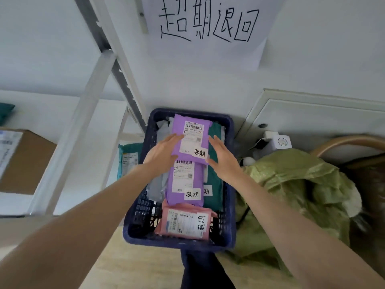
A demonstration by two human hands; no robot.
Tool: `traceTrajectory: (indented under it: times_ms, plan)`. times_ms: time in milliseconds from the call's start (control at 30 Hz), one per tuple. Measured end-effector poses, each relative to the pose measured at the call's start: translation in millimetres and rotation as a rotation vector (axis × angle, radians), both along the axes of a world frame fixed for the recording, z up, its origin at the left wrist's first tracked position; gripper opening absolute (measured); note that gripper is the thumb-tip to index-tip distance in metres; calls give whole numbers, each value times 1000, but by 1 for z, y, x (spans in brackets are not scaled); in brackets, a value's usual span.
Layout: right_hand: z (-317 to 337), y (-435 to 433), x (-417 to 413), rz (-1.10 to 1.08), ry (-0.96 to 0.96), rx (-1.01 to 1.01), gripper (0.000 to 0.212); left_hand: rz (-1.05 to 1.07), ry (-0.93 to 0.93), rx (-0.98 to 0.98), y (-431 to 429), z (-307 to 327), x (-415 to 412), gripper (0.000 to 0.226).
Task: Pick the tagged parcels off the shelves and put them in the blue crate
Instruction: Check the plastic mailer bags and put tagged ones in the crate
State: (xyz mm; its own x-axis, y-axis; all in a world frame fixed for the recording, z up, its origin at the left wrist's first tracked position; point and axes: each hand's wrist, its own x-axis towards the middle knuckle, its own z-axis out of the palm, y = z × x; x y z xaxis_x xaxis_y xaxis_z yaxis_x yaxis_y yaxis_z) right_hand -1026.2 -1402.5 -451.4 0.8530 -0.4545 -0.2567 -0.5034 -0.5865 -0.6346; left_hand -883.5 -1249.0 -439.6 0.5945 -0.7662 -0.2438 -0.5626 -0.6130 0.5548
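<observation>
Purple film is seen around the upper parcel (190, 138), laid at frame centre in the far end of the blue crate (166, 243), overlapping a 2nd purple parcel (185, 182). The left hand (164, 152) is rested with straight fingers on its left edge; the right hand (223, 158) is held flat and open just beside its right edge, nothing gripped. Settling is judged the step: the parcel should be pressed flat and squared, its handwritten tag (200, 152) kept upward, with the pink parcel (185, 223) at lower centre left undisturbed.
</observation>
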Motion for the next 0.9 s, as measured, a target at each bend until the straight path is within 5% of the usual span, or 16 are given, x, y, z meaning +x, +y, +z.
traceTrajectory:
  times_ms: [467,900]
  plan:
    - [49,186,-97,-157,-141,-102,65,-107,19,-211,164,64,-108,63]
    - [44,345,-135,-103,-63,-76,66,-15,80,-161,329,38,-149,67]
